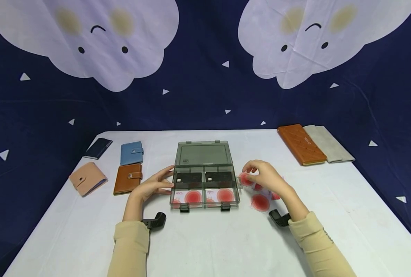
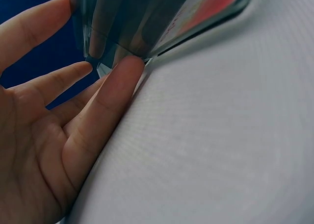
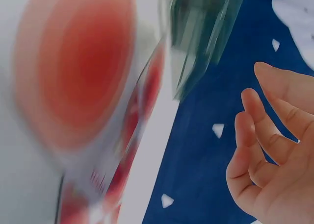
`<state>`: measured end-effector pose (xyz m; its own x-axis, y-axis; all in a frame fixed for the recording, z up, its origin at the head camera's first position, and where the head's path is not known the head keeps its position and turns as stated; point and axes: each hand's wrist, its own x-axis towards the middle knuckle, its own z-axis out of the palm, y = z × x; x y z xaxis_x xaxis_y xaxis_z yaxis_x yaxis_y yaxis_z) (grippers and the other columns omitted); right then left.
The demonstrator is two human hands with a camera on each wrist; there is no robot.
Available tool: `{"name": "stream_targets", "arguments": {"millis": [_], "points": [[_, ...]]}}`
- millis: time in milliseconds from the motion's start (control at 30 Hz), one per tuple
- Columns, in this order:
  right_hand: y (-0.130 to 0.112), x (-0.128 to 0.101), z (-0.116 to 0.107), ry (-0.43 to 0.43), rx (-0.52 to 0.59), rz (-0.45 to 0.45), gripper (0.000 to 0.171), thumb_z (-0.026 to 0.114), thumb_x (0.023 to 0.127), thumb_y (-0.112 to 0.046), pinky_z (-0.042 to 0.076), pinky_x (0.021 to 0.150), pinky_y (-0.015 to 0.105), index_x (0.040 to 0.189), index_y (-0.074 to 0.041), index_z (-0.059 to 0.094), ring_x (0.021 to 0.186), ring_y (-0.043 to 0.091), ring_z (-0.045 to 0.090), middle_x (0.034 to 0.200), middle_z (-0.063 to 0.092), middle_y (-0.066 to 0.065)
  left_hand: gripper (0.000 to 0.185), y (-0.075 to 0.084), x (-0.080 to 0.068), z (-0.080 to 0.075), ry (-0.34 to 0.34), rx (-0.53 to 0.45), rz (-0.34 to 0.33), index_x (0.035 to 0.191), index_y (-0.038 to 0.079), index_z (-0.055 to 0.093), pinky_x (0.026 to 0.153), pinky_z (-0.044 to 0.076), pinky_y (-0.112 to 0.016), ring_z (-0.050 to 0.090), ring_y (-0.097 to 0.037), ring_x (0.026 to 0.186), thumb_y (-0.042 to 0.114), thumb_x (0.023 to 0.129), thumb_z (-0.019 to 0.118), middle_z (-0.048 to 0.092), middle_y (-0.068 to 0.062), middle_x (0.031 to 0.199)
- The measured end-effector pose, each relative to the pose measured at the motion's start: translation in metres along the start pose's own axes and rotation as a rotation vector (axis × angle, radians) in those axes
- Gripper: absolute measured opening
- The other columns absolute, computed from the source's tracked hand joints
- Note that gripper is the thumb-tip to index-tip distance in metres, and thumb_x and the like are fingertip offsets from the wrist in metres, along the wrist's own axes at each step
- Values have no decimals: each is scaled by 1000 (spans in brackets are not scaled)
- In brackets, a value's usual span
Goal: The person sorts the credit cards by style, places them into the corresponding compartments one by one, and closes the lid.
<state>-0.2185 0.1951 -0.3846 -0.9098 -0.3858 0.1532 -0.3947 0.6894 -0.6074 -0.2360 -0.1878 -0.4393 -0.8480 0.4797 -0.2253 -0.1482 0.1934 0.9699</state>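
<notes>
A translucent grey-green plastic case (image 1: 204, 153) lies on the table with its lid folded back. Its two rear compartments hold black cards (image 1: 189, 179), and the two front ones hold white cards with red circles (image 1: 193, 196). My left hand (image 1: 152, 186) rests against the case's left wall, thumb and fingertips touching the plastic in the left wrist view. Right of the case, my right hand (image 1: 265, 176) hovers over loose red-and-white cards (image 1: 260, 202). In the right wrist view its fingers are loosely bent, with nothing between them, apart from the cards (image 3: 83, 72).
To the left lie a dark navy wallet (image 1: 98, 148), a pink wallet (image 1: 88, 178), a blue wallet (image 1: 131, 153) and a brown wallet (image 1: 126, 179). A larger brown notebook (image 1: 301, 144) overlaps a grey one (image 1: 329, 143) at the back right. A dark cloth with clouds hangs behind the table.
</notes>
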Motion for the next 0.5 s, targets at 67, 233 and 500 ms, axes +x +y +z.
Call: {"name": "stream_targets", "arguments": {"millis": [67, 233, 500], "points": [[6, -2, -6, -6, 3, 48, 14, 66, 81, -4, 47, 69, 36, 95, -5, 65, 86, 25, 54, 89, 62, 6, 80, 0, 0, -1, 0, -1, 1, 150, 9, 10, 91, 47, -45, 50, -25, 107, 9, 85, 59, 10, -22, 152], [19, -4, -14, -107, -29, 122, 27, 68, 77, -3, 47, 75, 41, 103, 1, 62, 90, 30, 54, 96, 61, 16, 81, -1, 1, -2, 1, -5, 1, 150, 9, 10, 90, 48, -44, 52, -17, 99, 9, 85, 59, 11, -23, 151], [25, -11, -12, -348, -227, 312, 61, 85, 60, -18, 44, 75, 44, 109, -2, 53, 91, 31, 47, 102, 49, 15, 80, 0, 1, -1, 6, 3, -15, 150, 11, 12, 91, 47, -45, 52, -17, 98, 10, 86, 60, 13, -21, 151]]}}
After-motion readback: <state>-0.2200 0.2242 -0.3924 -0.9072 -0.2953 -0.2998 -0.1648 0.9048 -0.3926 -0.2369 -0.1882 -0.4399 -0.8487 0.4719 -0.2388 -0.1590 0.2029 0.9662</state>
